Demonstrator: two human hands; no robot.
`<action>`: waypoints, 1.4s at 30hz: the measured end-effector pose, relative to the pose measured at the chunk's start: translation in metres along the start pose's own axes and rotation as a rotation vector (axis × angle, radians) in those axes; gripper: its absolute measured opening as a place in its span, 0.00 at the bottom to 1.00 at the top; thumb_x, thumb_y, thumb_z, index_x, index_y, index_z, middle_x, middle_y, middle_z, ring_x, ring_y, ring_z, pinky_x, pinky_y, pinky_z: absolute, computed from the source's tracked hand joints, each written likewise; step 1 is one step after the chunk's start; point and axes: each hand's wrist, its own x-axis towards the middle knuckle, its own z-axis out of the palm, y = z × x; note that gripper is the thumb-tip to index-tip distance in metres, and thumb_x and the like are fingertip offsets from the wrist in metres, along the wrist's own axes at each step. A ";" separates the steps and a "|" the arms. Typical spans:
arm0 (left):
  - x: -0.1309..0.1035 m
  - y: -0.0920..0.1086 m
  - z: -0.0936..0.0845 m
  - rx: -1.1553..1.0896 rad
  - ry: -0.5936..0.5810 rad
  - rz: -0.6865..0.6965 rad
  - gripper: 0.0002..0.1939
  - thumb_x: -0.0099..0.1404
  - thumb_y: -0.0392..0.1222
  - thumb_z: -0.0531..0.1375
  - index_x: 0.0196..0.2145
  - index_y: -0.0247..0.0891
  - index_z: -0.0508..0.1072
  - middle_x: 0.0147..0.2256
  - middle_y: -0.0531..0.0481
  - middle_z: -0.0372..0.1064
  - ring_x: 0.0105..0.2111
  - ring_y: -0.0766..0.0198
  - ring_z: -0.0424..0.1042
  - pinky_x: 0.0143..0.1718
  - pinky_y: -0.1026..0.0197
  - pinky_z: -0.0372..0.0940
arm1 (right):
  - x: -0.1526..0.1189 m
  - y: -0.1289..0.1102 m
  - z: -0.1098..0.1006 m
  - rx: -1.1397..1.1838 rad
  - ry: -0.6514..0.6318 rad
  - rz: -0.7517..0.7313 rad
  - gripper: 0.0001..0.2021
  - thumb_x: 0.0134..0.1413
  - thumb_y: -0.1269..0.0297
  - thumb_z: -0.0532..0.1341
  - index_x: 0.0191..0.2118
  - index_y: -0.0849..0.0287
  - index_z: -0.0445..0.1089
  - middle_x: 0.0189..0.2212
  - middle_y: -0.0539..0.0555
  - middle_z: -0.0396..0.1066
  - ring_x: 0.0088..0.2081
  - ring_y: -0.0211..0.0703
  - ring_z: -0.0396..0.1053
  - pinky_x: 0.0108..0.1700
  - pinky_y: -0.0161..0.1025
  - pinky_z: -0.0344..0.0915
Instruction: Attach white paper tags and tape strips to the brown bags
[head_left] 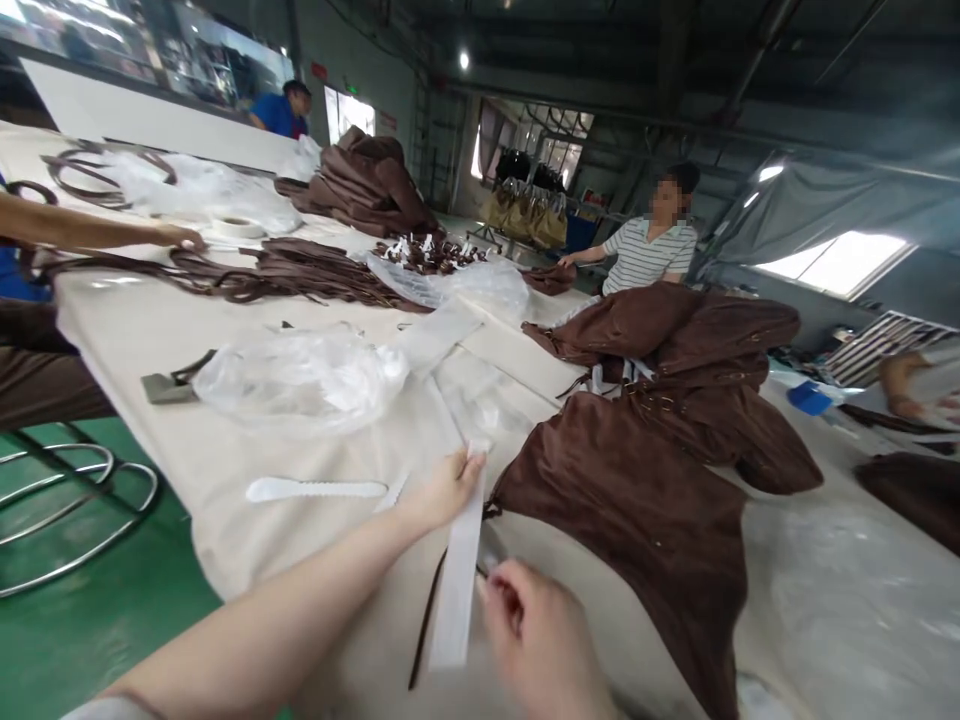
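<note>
Head view: the left hand (450,490) is pinching a long, flat white strip (456,600) over the pale bench (217,490).
That grip is probably steadying the strip, whose long axis is running from the left hand back toward the wearer, its near end pointing slightly left. Beside it, the right hand (551,635) is curling; whether it is grasping anything, I cannot tell. Soft dark-brown material (637,510) is lying right of the left hand.
</note>
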 end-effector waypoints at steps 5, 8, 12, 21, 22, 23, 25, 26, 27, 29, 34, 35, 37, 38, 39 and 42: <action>0.013 -0.006 -0.029 -0.208 -0.049 -0.093 0.24 0.59 0.62 0.54 0.33 0.35 0.70 0.26 0.51 0.69 0.25 0.64 0.65 0.27 0.65 0.60 | 0.049 0.035 -0.004 0.119 0.021 0.227 0.08 0.54 0.62 0.57 0.30 0.57 0.71 0.25 0.54 0.74 0.26 0.41 0.69 0.27 0.35 0.54; 0.009 -0.002 -0.033 -0.355 -0.177 -0.167 0.25 0.53 0.62 0.60 0.31 0.34 0.71 0.24 0.53 0.67 0.22 0.68 0.63 0.24 0.66 0.57 | 0.076 0.036 0.020 0.402 -0.114 0.396 0.16 0.54 0.54 0.57 0.21 0.59 0.68 0.14 0.51 0.68 0.13 0.36 0.60 0.18 0.34 0.49; 0.002 0.004 -0.029 -0.465 -0.324 -0.135 0.25 0.50 0.60 0.64 0.28 0.32 0.71 0.23 0.53 0.66 0.23 0.69 0.61 0.25 0.66 0.56 | 0.096 0.029 0.047 0.918 -0.098 0.623 0.18 0.47 0.53 0.62 0.17 0.58 0.61 0.07 0.42 0.53 0.08 0.28 0.45 0.13 0.31 0.35; -0.006 0.012 -0.032 -0.431 -0.409 -0.108 0.25 0.47 0.60 0.67 0.24 0.33 0.66 0.21 0.57 0.58 0.22 0.73 0.53 0.23 0.68 0.48 | 0.032 0.051 0.011 1.849 -0.330 0.414 0.11 0.40 0.63 0.71 0.29 0.64 0.73 0.10 0.38 0.50 0.12 0.22 0.39 0.13 0.24 0.41; -0.007 0.014 -0.032 -0.419 -0.456 -0.095 0.25 0.48 0.60 0.66 0.24 0.33 0.66 0.21 0.57 0.57 0.22 0.73 0.52 0.23 0.68 0.48 | 0.027 0.053 0.007 1.815 -0.287 0.377 0.10 0.42 0.64 0.71 0.29 0.64 0.74 0.11 0.40 0.55 0.12 0.22 0.43 0.15 0.24 0.44; -0.009 0.015 -0.033 -0.404 -0.504 -0.080 0.25 0.49 0.60 0.65 0.24 0.33 0.67 0.21 0.57 0.57 0.22 0.73 0.52 0.23 0.68 0.48 | 0.024 0.054 0.003 1.779 -0.233 0.351 0.09 0.42 0.65 0.71 0.29 0.64 0.74 0.14 0.44 0.62 0.14 0.22 0.47 0.16 0.24 0.48; -0.013 0.019 -0.033 -0.361 -0.586 -0.051 0.25 0.52 0.60 0.64 0.24 0.32 0.66 0.21 0.57 0.55 0.22 0.73 0.51 0.23 0.68 0.48 | 0.024 0.055 -0.002 1.727 -0.120 0.318 0.08 0.40 0.67 0.72 0.29 0.63 0.75 0.24 0.51 0.72 0.18 0.24 0.56 0.21 0.25 0.57; -0.015 0.020 -0.033 -0.331 -0.617 -0.035 0.24 0.53 0.60 0.63 0.24 0.32 0.66 0.20 0.57 0.55 0.22 0.73 0.51 0.22 0.68 0.47 | 0.026 0.054 -0.004 1.717 -0.065 0.307 0.08 0.39 0.67 0.73 0.28 0.63 0.75 0.27 0.52 0.73 0.20 0.26 0.59 0.23 0.26 0.60; -0.017 0.022 -0.032 -0.299 -0.642 -0.018 0.24 0.54 0.60 0.62 0.24 0.33 0.66 0.20 0.57 0.54 0.22 0.73 0.51 0.22 0.69 0.47 | 0.029 0.053 -0.006 1.720 -0.007 0.305 0.09 0.38 0.67 0.73 0.28 0.62 0.76 0.29 0.53 0.74 0.22 0.28 0.62 0.24 0.27 0.61; -0.020 0.025 -0.031 -0.238 -0.680 0.015 0.23 0.55 0.59 0.62 0.24 0.32 0.67 0.20 0.57 0.54 0.22 0.73 0.50 0.21 0.69 0.47 | 0.035 0.051 -0.007 1.756 0.125 0.340 0.09 0.38 0.67 0.73 0.28 0.60 0.76 0.30 0.52 0.74 0.26 0.31 0.66 0.24 0.26 0.63; -0.026 0.031 -0.026 -0.136 -0.768 0.059 0.22 0.56 0.56 0.62 0.23 0.32 0.67 0.20 0.57 0.54 0.22 0.73 0.51 0.20 0.70 0.47 | 0.044 0.048 -0.004 1.849 0.334 0.422 0.08 0.39 0.68 0.72 0.29 0.60 0.75 0.31 0.50 0.75 0.29 0.29 0.69 0.25 0.21 0.66; -0.026 0.031 -0.025 -0.122 -0.779 0.061 0.22 0.56 0.56 0.63 0.23 0.32 0.67 0.20 0.57 0.55 0.22 0.73 0.51 0.20 0.70 0.48 | 0.044 0.048 -0.003 1.853 0.344 0.421 0.08 0.40 0.69 0.72 0.29 0.60 0.75 0.31 0.50 0.75 0.28 0.29 0.69 0.25 0.21 0.66; -0.027 0.032 -0.024 -0.097 -0.791 0.066 0.21 0.56 0.56 0.63 0.24 0.32 0.69 0.20 0.57 0.56 0.22 0.73 0.52 0.20 0.70 0.48 | 0.045 0.048 -0.003 1.853 0.357 0.425 0.08 0.39 0.69 0.72 0.29 0.61 0.75 0.30 0.50 0.75 0.27 0.28 0.68 0.25 0.21 0.67; -0.027 0.032 -0.024 -0.087 -0.792 0.069 0.22 0.56 0.57 0.62 0.24 0.32 0.69 0.20 0.57 0.56 0.22 0.73 0.52 0.20 0.70 0.48 | 0.045 0.048 -0.004 1.852 0.360 0.427 0.09 0.39 0.69 0.72 0.29 0.61 0.75 0.30 0.50 0.75 0.26 0.28 0.68 0.24 0.21 0.67; -0.027 0.031 -0.023 -0.080 -0.791 0.072 0.22 0.56 0.57 0.62 0.24 0.32 0.69 0.20 0.57 0.56 0.22 0.73 0.52 0.20 0.70 0.48 | 0.046 0.049 -0.003 1.848 0.362 0.428 0.09 0.39 0.69 0.73 0.29 0.61 0.75 0.30 0.50 0.75 0.26 0.28 0.68 0.24 0.21 0.67; -0.028 0.030 -0.022 -0.079 -0.779 0.073 0.22 0.55 0.57 0.63 0.25 0.32 0.69 0.20 0.57 0.56 0.21 0.73 0.52 0.20 0.70 0.48 | 0.046 0.049 -0.002 1.804 0.351 0.435 0.10 0.37 0.67 0.73 0.29 0.62 0.75 0.30 0.50 0.75 0.23 0.27 0.67 0.24 0.21 0.67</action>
